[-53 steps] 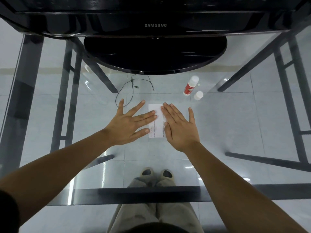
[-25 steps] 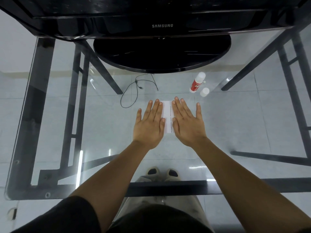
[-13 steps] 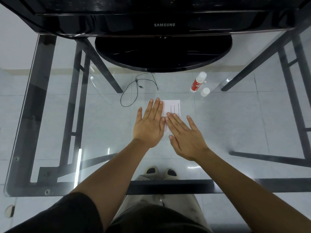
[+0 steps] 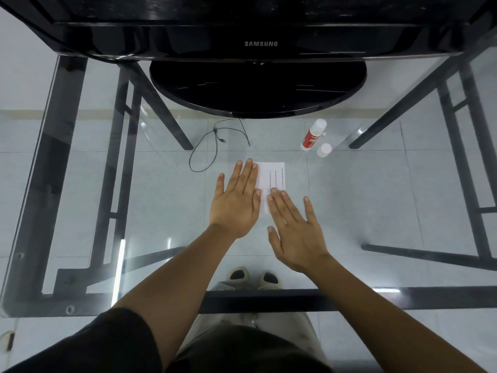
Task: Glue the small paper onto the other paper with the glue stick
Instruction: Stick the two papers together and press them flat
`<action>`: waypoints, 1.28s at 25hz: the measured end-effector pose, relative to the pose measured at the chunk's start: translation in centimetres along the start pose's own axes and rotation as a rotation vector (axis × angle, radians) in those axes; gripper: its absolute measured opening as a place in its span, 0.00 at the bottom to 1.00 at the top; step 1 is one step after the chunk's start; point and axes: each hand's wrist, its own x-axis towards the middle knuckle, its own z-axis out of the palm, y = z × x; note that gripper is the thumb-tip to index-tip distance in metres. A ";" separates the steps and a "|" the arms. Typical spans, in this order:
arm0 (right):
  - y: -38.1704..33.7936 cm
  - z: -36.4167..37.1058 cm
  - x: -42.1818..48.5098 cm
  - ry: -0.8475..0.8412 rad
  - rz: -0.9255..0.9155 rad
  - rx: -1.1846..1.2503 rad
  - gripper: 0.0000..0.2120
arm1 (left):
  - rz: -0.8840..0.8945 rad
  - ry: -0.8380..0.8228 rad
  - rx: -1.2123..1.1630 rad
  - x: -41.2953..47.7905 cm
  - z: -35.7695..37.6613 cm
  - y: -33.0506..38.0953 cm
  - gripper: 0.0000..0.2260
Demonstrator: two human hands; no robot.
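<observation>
- The left hand lay flat and open, palm down, on the glass table, its fingers together and gripping nothing; it covered the left part of the white paper.
- The right hand was also flat and open, fingers slightly spread, holding nothing; only its fingertips reached the near edge of the paper, the palm resting on the glass nearer the person.
- The paper sat around the middle of the table, with lines of small print running along its length; whether the small paper lay on top of the other could not be told, since only one white sheet showed between the hands.
- The glue stick lay on its side toward the far right of the table, well apart from both hands, with its white cap off and just beside it.
- A thin black cable looped on the glass left of the paper's far end.
- A black Samsung monitor stood on a round base along the far edge.
</observation>
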 end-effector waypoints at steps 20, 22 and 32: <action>1.6 -0.6 -1.6 -0.011 -0.063 -0.043 0.30 | 0.000 0.016 -0.031 0.0 0.3 0.0 0.24; 1.8 -1.0 -2.0 0.021 -0.072 -0.044 0.29 | 0.002 0.017 -0.038 -0.1 0.2 0.0 0.24; 6.2 -2.0 2.7 0.026 -0.091 0.002 0.28 | 0.007 0.020 -0.047 -0.1 -0.2 0.1 0.24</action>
